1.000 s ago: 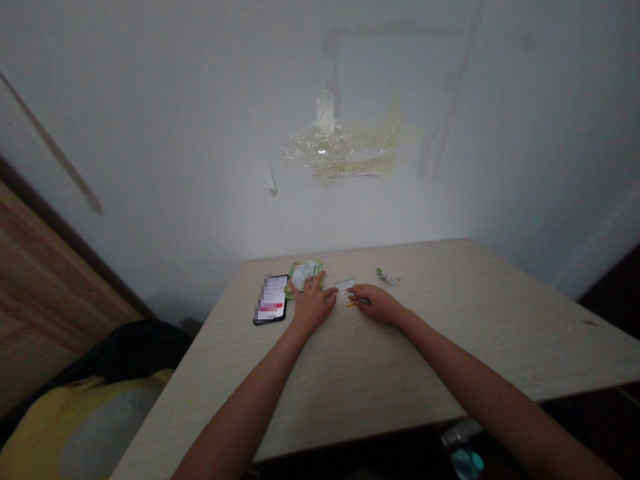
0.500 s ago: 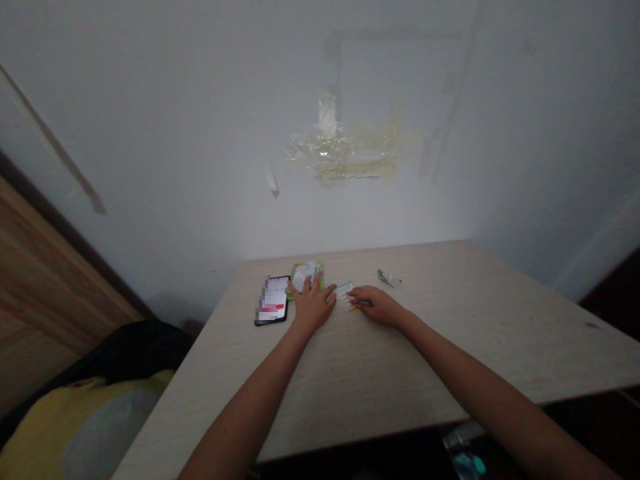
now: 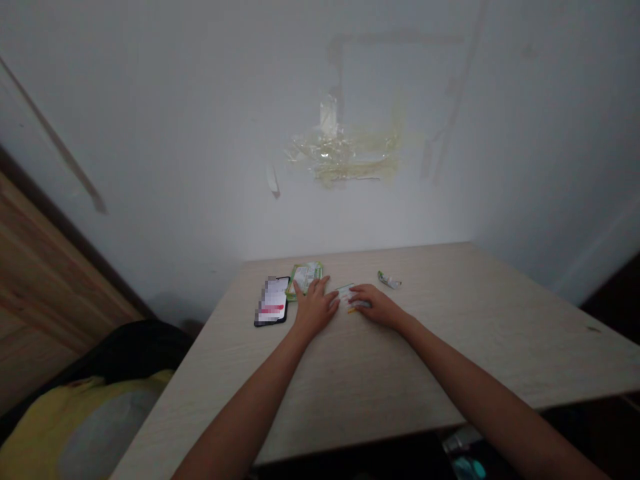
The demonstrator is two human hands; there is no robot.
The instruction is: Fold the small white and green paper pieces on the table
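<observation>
**Reaching a small pale card (image 3: 344, 297) from both sides**

Spreads the left hand (image 3: 315, 308) palm down over the table (image 3: 350, 380), fingers apart, just left of the card, thumb side at its edge, far fingers at a green-and-white packet (image 3: 306, 273) (too dim to tell a press from a hover). Curves the right hand (image 3: 377, 305) in from the right, fingertips on the card; cannot tell a pinch from a light rest. Shows a thin yellow strip (image 3: 351, 310) at the card's near edge. Has a phone (image 3: 279, 300) at the left, just beside the packet, and a crumpled wrapper (image 3: 389, 280) to the card's far right. Faces a wall (image 3: 200, 133) with clear tape (image 3: 327, 157) on it.
</observation>
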